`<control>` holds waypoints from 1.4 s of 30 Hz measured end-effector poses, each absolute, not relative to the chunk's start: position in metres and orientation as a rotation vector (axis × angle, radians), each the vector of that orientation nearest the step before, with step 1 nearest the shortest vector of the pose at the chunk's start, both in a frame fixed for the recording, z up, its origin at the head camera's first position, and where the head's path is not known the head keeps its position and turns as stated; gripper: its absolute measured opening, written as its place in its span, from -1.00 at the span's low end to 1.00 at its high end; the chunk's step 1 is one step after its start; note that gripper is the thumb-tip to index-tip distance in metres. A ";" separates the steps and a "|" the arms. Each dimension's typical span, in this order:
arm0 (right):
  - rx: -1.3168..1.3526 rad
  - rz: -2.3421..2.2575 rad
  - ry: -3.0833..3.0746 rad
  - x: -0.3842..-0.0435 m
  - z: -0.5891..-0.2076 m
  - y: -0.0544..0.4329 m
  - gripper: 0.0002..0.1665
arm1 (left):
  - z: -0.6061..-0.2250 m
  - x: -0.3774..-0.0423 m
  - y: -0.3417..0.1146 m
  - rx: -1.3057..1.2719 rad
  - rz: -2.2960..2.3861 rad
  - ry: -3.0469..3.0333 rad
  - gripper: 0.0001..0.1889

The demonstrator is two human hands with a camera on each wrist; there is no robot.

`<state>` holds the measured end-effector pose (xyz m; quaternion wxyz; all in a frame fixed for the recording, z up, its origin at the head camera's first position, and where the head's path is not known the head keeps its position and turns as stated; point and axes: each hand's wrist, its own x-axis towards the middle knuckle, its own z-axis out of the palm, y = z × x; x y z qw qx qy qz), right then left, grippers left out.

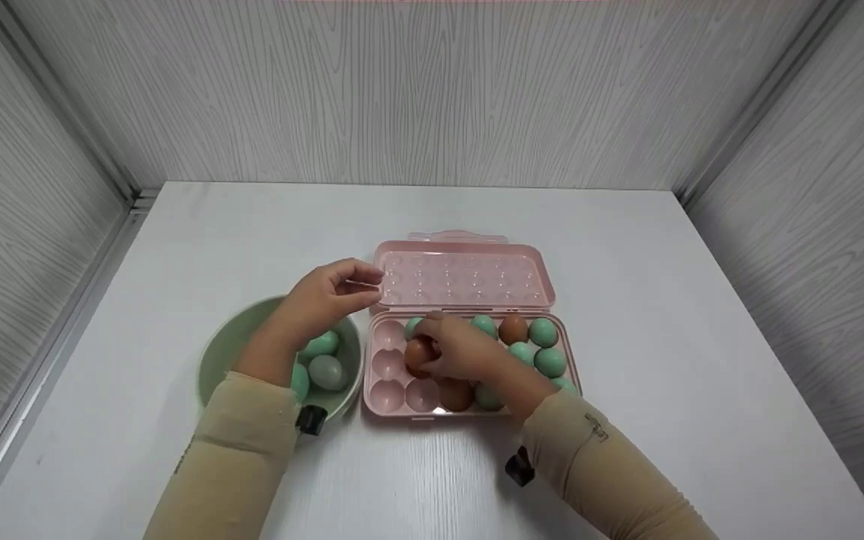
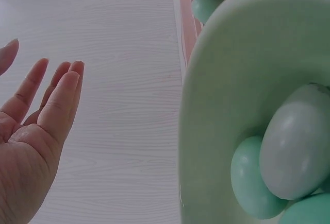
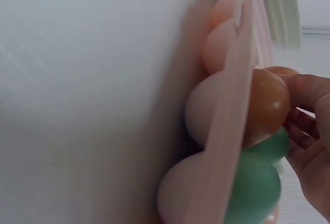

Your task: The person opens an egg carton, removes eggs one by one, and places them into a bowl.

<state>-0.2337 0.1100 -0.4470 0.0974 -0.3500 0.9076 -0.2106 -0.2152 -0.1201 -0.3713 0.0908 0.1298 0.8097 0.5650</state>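
My right hand (image 1: 466,349) pinches a brown egg (image 1: 417,357) between thumb and fingers, low over the middle row of the pink egg carton (image 1: 469,415). In the right wrist view this egg shows only as a sliver behind a brown egg (image 3: 268,105) in the front row. Above the right side of the green bowl (image 1: 222,352), my left hand (image 1: 323,294) holds nothing, its fingers loosely extended toward the carton. Inside the bowl lie several green eggs (image 1: 321,343) and a pale grey egg (image 1: 327,372). The left forearm hides part of the bowl.
The carton's lid (image 1: 462,277) lies folded back behind it. Green and brown eggs fill many cups toward the right, while bare cups (image 1: 387,395) show at the left end. A white tabletop (image 1: 664,300) carries everything, with wood-grain panels (image 1: 417,90) around the back and sides.
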 end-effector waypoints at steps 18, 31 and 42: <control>-1.008 -1.153 2.550 -0.247 -0.395 0.121 -0.56 | -0.380 -0.219 -0.104 0.472 1.608 2.383 -0.59; -0.982 -1.170 2.539 -0.237 -0.367 0.112 -0.53 | -0.381 -0.217 -0.093 0.581 1.647 2.336 -0.51; -0.877 -1.197 2.533 -0.235 -0.359 0.105 -0.50 | -0.378 -0.216 -0.091 0.551 1.626 2.399 -0.36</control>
